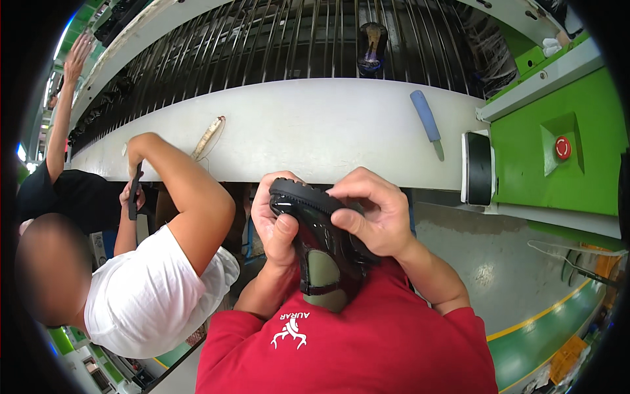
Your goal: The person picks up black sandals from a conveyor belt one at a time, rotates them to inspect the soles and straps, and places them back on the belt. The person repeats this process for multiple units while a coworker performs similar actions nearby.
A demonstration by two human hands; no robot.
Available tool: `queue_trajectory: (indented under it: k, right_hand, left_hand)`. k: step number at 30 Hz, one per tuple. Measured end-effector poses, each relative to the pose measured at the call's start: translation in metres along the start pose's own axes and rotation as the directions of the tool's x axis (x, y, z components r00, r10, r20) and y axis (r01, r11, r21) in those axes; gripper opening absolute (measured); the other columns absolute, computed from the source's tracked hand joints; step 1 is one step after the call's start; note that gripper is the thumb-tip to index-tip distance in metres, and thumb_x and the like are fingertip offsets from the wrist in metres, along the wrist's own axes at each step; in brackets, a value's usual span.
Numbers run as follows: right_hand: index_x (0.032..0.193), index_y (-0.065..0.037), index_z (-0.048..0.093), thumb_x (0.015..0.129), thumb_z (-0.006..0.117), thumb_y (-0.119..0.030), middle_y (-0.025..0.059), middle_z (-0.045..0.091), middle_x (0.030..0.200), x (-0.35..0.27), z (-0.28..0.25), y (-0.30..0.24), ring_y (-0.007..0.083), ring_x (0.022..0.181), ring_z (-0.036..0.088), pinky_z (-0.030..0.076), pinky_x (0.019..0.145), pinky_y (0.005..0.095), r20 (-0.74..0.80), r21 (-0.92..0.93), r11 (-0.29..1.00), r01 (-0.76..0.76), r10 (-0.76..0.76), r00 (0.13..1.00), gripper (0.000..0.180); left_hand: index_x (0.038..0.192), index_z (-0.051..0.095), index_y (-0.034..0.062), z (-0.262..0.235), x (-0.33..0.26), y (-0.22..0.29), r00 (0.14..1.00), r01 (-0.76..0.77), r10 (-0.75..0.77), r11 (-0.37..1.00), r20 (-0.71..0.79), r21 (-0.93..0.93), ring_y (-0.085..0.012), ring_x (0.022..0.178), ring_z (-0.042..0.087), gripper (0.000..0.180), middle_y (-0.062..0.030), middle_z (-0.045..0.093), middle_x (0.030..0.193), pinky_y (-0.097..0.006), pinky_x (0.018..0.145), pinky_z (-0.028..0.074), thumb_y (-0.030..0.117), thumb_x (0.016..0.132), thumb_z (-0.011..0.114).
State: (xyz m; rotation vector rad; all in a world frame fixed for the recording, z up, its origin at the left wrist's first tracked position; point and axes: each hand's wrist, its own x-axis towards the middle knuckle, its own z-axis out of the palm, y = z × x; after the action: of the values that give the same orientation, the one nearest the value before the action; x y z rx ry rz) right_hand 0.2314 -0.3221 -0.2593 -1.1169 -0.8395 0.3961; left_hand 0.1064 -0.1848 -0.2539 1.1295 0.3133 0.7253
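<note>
Close to my chest I hold a glossy black shoe (321, 226) with a thick ridged black sole, the sole edge turned upward and away from me. An olive-green patch shows within its opening. My left hand (272, 220) grips one end, thumb on the glossy upper and fingers behind the sole. On the other end, my right hand (377, 213) closes with the thumb on the near side and fingers along the sole. Part of the shoe's right side is hidden behind that hand.
A white worktable (295, 131) carries a blue-handled knife (426, 121) and a cream-handled tool (209, 136). Metal rollers (295, 39) bear a dark shoe (372, 49) behind it. A green machine (558, 151) stands right. A co-worker in white (164, 289) reaches in from the left.
</note>
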Motion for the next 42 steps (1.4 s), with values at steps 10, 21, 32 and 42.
queue_trajectory:
  k: [10,21,32,42]
  right_hand:
    - [0.133,-0.001,0.078,0.090,0.095,-0.012,0.0135,0.075,0.115,0.000,-0.025,-0.027,0.0238,0.100,0.073,0.059,0.089,0.0350,0.099,-0.242,0.970,-0.004,0.029,0.995,0.048]
    - [0.175,-0.009,0.039,0.056,0.115,-0.029,0.0317,0.059,0.158,-0.035,-0.079,-0.060,0.0433,0.140,0.066,0.054,0.119,0.0517,0.283,-0.400,0.904,0.151,-0.035,0.959,0.142]
    - [0.173,-0.003,0.038,0.075,0.106,-0.024,0.0162,0.077,0.135,0.044,-0.098,-0.052,0.0252,0.126,0.075,0.055,0.114,0.0398,-0.017,-0.206,0.971,-0.123,0.122,0.992,0.121]
    - [0.164,-0.002,0.053,0.113,0.045,-0.071,0.0150,0.070,0.129,0.077,-0.072,-0.015,0.0206,0.117,0.067,0.050,0.108,0.0354,0.014,-0.054,0.998,0.019,-0.018,1.000,0.086]
  left_hand:
    - [0.128,0.064,-0.0030,0.004,0.019,-0.019,1.000,-0.005,0.005,1.000,0.001,-0.028,-0.0117,0.092,0.066,0.070,-0.0051,0.068,0.106,-0.028,0.082,0.055,0.058,0.099,0.083]
    - [0.117,0.073,0.0037,0.041,0.039,-0.030,0.939,0.308,-0.337,0.914,-0.072,-0.262,-0.0174,0.085,0.076,0.072,-0.0084,0.077,0.096,-0.033,0.075,0.064,0.071,0.114,0.048]
    - [0.169,0.039,-0.0021,0.031,0.043,-0.037,0.905,-0.334,0.215,0.894,0.367,0.299,-0.0368,0.153,0.055,0.097,-0.0237,0.057,0.162,-0.049,0.129,0.039,0.047,0.098,0.082]
    - [0.129,0.077,0.0002,0.040,0.078,0.025,0.784,-0.619,0.353,0.487,0.510,0.616,-0.0330,0.106,0.081,0.065,-0.0170,0.081,0.116,-0.041,0.092,0.064,0.020,0.074,0.105]
